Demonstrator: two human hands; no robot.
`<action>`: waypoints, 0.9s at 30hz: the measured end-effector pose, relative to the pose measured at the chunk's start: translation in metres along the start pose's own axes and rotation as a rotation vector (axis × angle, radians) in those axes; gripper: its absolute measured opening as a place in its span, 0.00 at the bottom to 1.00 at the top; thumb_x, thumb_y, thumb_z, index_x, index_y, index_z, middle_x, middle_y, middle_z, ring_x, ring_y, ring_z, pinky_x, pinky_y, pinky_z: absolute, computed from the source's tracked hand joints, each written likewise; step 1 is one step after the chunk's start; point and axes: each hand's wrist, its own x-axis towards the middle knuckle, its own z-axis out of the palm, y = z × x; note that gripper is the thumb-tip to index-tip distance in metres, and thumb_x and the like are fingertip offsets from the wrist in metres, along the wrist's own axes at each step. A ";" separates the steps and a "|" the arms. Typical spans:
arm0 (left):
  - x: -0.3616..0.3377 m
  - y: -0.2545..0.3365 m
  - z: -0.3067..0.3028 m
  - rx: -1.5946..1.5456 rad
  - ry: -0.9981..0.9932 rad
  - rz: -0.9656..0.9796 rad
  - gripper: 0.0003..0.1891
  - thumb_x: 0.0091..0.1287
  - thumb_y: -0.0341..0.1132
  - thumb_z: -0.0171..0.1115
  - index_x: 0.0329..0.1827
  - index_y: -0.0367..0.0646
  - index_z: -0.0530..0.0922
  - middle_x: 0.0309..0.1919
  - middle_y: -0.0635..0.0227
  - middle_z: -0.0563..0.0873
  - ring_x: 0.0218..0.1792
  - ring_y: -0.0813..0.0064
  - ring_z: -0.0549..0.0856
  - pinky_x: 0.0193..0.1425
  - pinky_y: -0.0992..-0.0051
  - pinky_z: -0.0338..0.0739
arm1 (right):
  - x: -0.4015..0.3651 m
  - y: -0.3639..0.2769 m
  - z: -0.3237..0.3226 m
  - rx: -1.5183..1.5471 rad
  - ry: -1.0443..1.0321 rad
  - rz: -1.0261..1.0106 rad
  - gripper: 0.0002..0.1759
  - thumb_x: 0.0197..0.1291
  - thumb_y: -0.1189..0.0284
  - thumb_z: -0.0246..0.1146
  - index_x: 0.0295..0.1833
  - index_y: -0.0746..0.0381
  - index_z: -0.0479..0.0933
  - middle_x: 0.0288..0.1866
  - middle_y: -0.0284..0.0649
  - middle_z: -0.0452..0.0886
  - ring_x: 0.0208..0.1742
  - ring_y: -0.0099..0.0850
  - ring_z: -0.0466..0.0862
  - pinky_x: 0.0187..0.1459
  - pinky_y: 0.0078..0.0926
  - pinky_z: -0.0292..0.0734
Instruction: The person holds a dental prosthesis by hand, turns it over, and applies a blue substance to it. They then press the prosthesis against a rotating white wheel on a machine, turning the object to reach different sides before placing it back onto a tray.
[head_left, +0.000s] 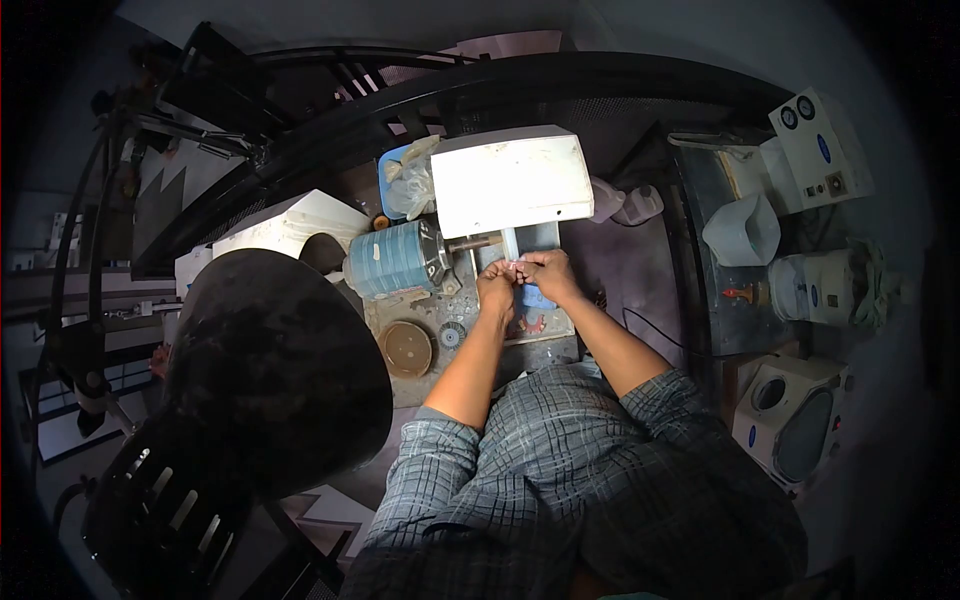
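Note:
My left hand [496,286] and my right hand [549,274] meet in front of a pale upright wheel [510,243] on the shaft [472,243] of a blue bench motor [394,261]. The fingers of both hands are closed together around a small pinkish piece [514,265], mostly covered by the fingertips. It sits at the lower edge of the wheel; whether it touches cannot be seen. A white hood [513,180] overhangs the wheel. Below the hands is a tray with a blue item [537,297] in it.
A round brown bowl [407,349] and a dark brush wheel [453,335] lie left of my forearms. The big black lamp shade [280,370] blocks the near left. A blue bin [392,180] with plastic bags stands behind the motor. White tub [741,231] and machines stand right.

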 end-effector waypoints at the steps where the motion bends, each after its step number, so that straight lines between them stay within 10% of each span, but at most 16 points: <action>1: -0.002 0.001 0.001 -0.038 -0.003 -0.005 0.04 0.73 0.23 0.58 0.39 0.36 0.81 0.33 0.65 0.86 0.31 0.75 0.82 0.40 0.76 0.78 | 0.000 0.002 0.001 0.001 -0.001 0.000 0.08 0.66 0.75 0.68 0.44 0.69 0.87 0.32 0.36 0.88 0.31 0.19 0.84 0.35 0.19 0.81; 27: 0.019 0.007 -0.001 -0.039 0.178 -0.114 0.06 0.74 0.20 0.54 0.41 0.32 0.80 0.33 0.61 0.86 0.29 0.70 0.84 0.36 0.72 0.79 | 0.023 0.003 0.012 0.199 0.041 0.236 0.06 0.63 0.80 0.69 0.33 0.70 0.82 0.32 0.43 0.87 0.29 0.25 0.86 0.31 0.19 0.82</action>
